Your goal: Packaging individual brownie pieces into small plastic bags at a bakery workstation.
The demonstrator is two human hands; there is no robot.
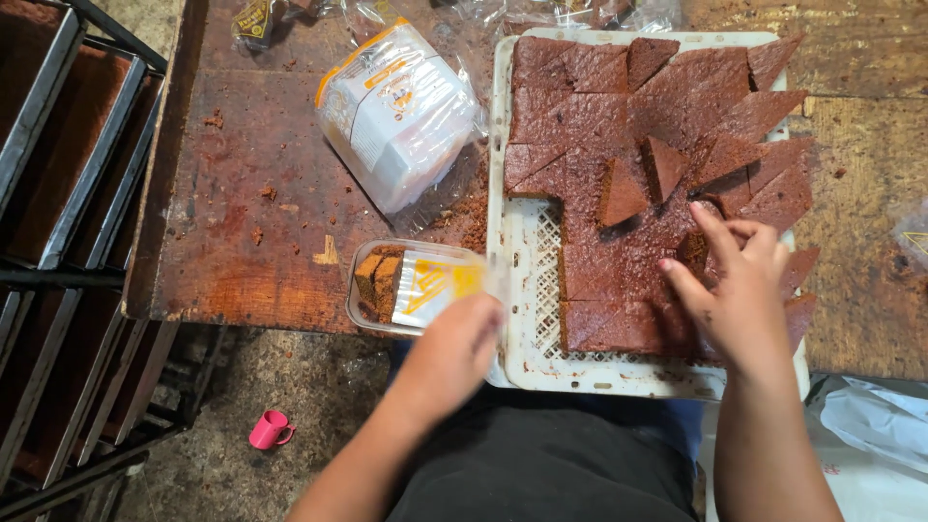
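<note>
1. Worn, crumb-strewn wooden table across the middle of the frame, above a rough concrete floor at the lower left; a dark metal rack with rust-brown trays down the left edge, likely parked there within arm's reach.
2. On the floor at the lower left, a small pink cup lying on its side, well apart from everything else.
3. Upper centre-left on the table, a stack of clear plastic containers in a printed bag, tipped at an angle just beside the crate, probably kept close as a supply.
4. At the table's near edge, a clear plastic container with brown cake pieces in its left end and a white-and-yellow label over the right; set at the table's front edge, hard against the crate, apparently so pieces travel only a short way.
5. Left hand at the container's right end, curled loosely, fingers blurred; seemingly gripping or steadying the rim, exact hold not clear.
6. Centre-right, a white perforated plastic crate bearing a brown cake slab cut into triangles and squares; bare lattice at the lower left where pieces are missing.
7. Right hand over the crate's lower right, fingers half-spread, thumb and forefinger pinching a small cake piece.
</note>
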